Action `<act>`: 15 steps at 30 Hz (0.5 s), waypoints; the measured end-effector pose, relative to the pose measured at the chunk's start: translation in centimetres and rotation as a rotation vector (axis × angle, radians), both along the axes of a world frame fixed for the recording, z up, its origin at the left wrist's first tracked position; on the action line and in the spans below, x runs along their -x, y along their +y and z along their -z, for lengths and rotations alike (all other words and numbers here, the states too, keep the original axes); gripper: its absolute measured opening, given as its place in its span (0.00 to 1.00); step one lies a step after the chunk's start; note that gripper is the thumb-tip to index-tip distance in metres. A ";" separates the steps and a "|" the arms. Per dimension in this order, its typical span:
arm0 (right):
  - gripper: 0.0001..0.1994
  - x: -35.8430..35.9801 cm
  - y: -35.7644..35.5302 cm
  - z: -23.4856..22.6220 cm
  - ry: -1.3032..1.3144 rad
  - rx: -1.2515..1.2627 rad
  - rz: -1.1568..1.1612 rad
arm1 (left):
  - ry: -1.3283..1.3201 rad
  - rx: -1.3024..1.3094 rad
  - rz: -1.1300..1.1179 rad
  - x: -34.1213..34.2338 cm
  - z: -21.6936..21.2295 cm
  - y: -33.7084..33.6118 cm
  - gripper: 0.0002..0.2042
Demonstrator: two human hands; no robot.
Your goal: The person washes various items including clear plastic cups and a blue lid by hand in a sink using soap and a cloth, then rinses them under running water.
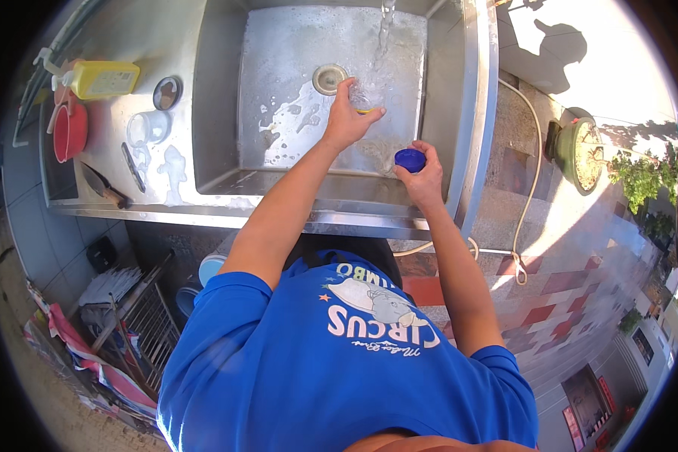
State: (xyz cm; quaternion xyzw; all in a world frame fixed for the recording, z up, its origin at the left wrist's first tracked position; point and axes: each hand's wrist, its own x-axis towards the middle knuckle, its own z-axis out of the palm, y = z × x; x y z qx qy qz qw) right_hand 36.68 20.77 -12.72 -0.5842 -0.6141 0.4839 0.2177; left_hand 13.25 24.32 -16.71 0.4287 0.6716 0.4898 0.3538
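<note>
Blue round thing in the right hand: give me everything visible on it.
The blue round thing is small and deep blue, with a circular rim around a darker, recessed-looking middle; it could be a lid or a shallow cup. It looks smooth, probably plastic. The right hand grips it at the edge between thumb and fingers, its round face turned up to the camera. It is held over the near right part of the sink. Markings and wetness can't be made out.

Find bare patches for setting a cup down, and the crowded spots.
The counter has bare room beyond the yellow bottle and round dark piece, left of the sink. Inside, the sink floor shows between the left wall and the drain. Crowded: the near counter, with red pot, clear jar and knife; also around left hand and right hand.
</note>
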 end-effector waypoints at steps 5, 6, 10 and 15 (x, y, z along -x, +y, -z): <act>0.25 1.0 2.4 2.6 0.208 0.207 0.149 | -0.527 0.367 0.105 0.9 -2.1 1.0 0.37; 0.23 1.3 2.9 2.4 0.309 0.345 0.226 | -0.791 0.594 0.092 1.3 -2.4 1.6 0.34; 0.14 3.0 4.3 1.8 0.629 0.625 0.331 | -1.424 0.603 -0.121 2.6 -0.4 -0.2 0.19; 0.15 5.5 6.6 5.1 0.812 0.764 0.297 | -1.486 0.605 -0.078 4.3 -1.1 -2.2 0.24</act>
